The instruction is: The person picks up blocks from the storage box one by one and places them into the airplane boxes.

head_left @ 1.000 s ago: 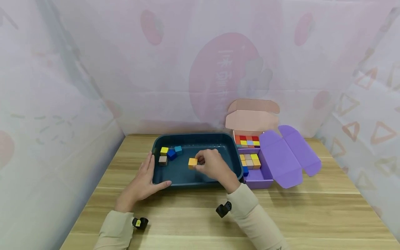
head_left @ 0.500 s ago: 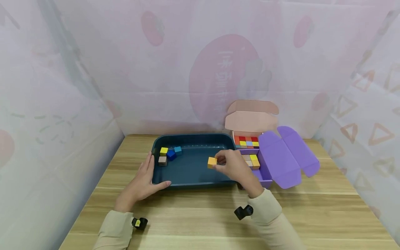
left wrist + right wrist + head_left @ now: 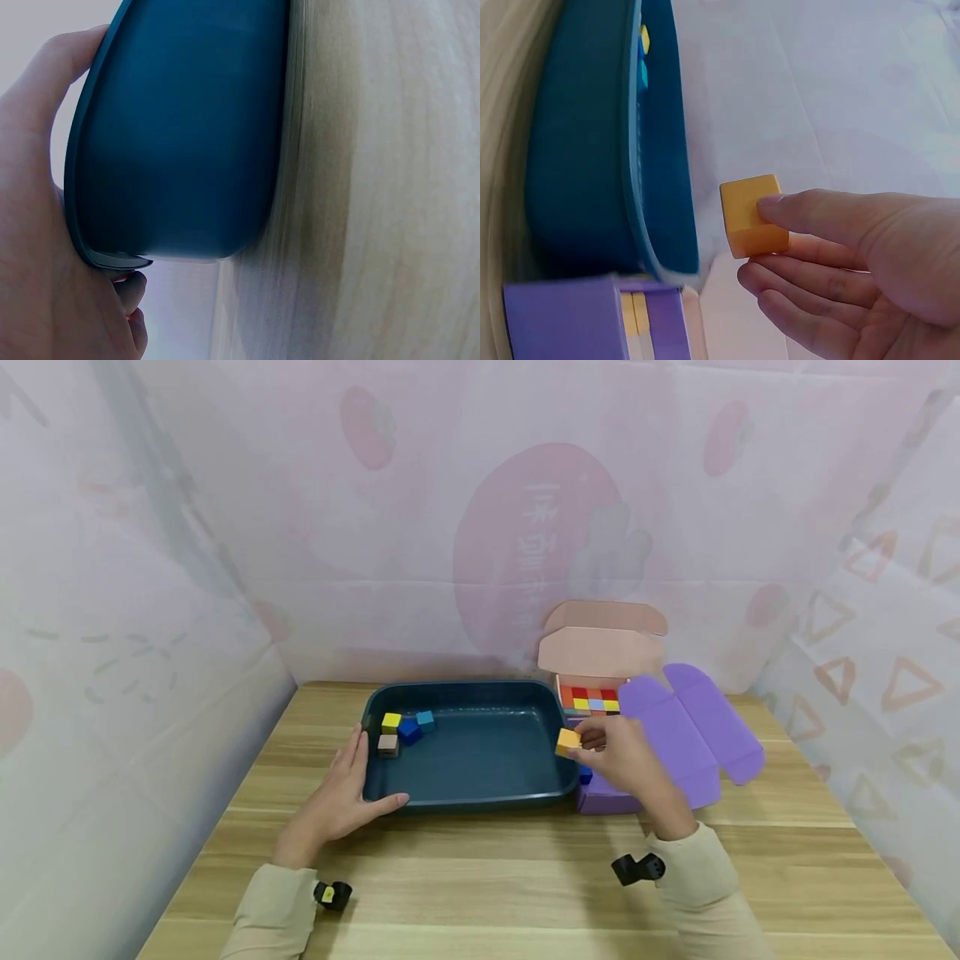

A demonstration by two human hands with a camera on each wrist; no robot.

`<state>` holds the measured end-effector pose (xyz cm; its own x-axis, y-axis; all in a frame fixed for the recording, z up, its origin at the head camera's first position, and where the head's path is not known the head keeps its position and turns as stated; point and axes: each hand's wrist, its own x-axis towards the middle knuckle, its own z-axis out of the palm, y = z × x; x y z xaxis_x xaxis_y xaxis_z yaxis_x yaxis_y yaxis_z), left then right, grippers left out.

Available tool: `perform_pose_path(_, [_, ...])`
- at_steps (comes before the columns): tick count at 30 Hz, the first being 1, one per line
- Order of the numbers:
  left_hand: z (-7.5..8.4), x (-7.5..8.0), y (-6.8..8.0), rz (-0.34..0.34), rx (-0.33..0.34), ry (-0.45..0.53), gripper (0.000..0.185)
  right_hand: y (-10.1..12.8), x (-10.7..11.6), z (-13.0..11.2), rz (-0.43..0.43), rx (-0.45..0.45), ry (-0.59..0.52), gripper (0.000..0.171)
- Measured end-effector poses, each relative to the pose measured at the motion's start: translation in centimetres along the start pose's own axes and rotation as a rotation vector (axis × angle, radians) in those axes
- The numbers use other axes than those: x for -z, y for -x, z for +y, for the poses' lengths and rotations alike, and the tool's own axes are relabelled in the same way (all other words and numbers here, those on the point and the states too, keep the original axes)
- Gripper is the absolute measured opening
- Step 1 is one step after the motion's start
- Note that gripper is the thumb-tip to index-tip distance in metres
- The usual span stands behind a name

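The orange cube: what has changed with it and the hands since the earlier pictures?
The right hand, still pinching the orange cube, carried it rightward from the middle of the teal tray to its right rim, beside the purple box. The left hand stayed on the tray's left corner, and the four cubes inside did not move.

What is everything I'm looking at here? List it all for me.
Dark teal plastic tray: one, middle of the table.
Small cubes in the tray: four; yellow, blue, teal, brown; far left corner.
Orange cube: one, pinched over the tray's right rim.
Purple cardboard box: one, lid open, right of the tray; a blue cube shows inside.
Pink cardboard box: one, lid open, behind the purple one, filled with coloured cubes.
Wooden table: one, pale.
Left hand: rests on the tray's near left corner.
Right hand: pinches the orange cube.
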<state>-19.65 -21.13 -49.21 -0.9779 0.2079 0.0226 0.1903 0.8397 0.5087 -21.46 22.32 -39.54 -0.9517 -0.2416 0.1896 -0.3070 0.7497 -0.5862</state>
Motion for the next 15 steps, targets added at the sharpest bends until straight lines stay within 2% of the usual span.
perform_pose_path(7, [0.0,-0.1,-0.1,0.003,0.002,-0.001,0.132,0.8,1.5,1.7,-0.016,-0.037,-0.005,0.023])
perform_pose_path(15, [-0.1,-0.4,-0.2,0.011,-0.001,-0.005,0.131,1.2,1.8,3.5,-0.074,-0.105,0.004,0.031])
